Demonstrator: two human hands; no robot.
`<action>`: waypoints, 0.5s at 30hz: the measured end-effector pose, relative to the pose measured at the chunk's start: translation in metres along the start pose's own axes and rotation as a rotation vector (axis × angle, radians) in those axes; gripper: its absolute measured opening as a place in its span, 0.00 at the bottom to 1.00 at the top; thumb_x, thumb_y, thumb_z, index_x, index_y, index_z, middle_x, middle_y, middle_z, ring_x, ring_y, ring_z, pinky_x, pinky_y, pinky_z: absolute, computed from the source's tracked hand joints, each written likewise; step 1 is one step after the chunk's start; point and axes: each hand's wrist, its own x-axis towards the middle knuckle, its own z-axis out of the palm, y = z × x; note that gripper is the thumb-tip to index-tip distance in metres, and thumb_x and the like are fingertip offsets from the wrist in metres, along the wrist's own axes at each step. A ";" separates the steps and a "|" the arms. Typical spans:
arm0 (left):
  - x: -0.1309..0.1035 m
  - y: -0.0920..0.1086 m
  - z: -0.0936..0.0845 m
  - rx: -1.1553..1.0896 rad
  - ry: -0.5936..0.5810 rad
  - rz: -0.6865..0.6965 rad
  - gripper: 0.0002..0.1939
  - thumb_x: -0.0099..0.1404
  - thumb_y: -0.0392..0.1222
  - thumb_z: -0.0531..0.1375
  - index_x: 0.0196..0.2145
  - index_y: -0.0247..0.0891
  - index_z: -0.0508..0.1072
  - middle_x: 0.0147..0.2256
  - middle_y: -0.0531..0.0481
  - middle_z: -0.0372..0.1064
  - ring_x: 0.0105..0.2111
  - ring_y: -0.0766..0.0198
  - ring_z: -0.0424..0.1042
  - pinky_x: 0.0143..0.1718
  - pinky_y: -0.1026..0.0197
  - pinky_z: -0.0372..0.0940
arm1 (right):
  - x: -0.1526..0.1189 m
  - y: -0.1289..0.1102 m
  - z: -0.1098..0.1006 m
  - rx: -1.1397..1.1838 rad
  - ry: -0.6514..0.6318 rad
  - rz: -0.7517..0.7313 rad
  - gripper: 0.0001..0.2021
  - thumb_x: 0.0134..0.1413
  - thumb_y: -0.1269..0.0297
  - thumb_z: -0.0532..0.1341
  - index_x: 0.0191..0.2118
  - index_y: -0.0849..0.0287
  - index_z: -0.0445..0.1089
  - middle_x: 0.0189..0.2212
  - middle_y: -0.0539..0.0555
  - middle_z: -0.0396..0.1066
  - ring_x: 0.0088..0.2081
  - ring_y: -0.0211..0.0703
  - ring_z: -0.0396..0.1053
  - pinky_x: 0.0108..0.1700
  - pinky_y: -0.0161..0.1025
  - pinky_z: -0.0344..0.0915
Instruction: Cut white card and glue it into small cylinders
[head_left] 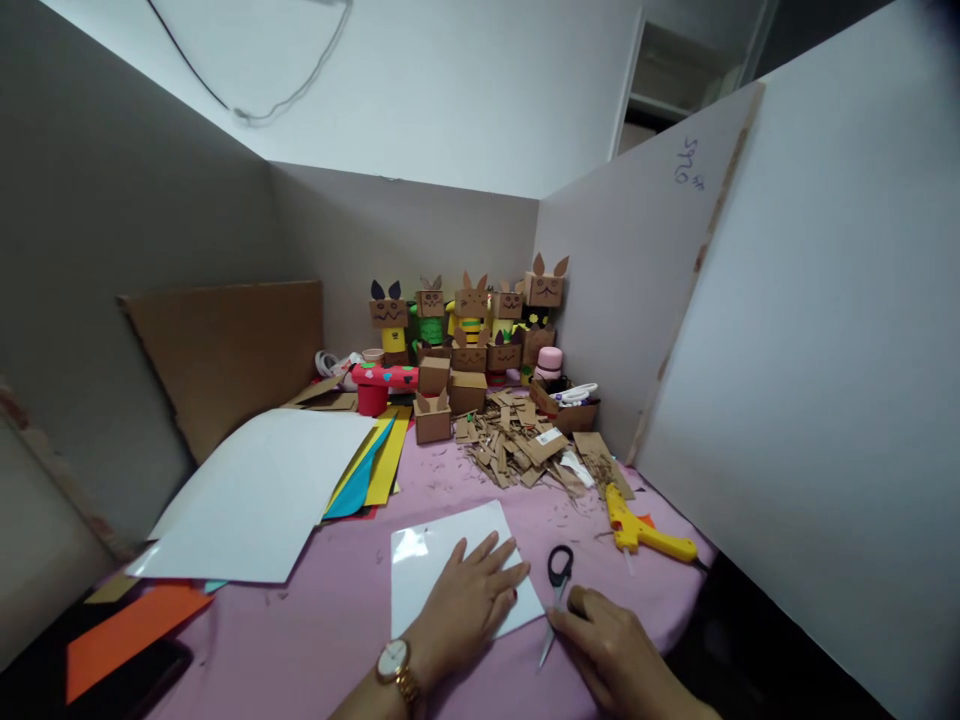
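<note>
Lying flat, fingers spread, one left hand (472,592) rests on one glossy white rectangular sheet (420,580) on pink cloth (322,630). One right hand (611,640), fingers curled, is at its corner beside one pair of black-handled metal scissors (557,580); whether it grips anything, I cannot tell.

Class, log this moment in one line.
Left hand: spread on small white sheet; right hand: at sheet's corner, by scissors; nearby: glue gun

Glossy, smooth sheet (427,568); metal scissor blades (547,645)
</note>
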 end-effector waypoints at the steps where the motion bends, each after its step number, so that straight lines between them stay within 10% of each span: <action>1: 0.000 0.000 0.000 0.000 0.002 0.002 0.20 0.69 0.44 0.44 0.57 0.54 0.59 0.62 0.52 0.52 0.62 0.53 0.48 0.57 0.37 0.46 | -0.001 0.000 -0.001 0.001 -0.001 -0.015 0.15 0.51 0.76 0.53 0.44 0.56 0.67 0.34 0.56 0.68 0.35 0.44 0.67 0.35 0.35 0.64; 15: 0.004 0.001 0.006 0.012 -0.003 -0.020 0.20 0.68 0.42 0.45 0.57 0.54 0.59 0.62 0.50 0.52 0.62 0.52 0.48 0.57 0.35 0.45 | -0.006 0.006 -0.010 -0.017 -0.059 -0.062 0.14 0.57 0.73 0.50 0.44 0.55 0.68 0.31 0.56 0.67 0.33 0.44 0.68 0.33 0.36 0.64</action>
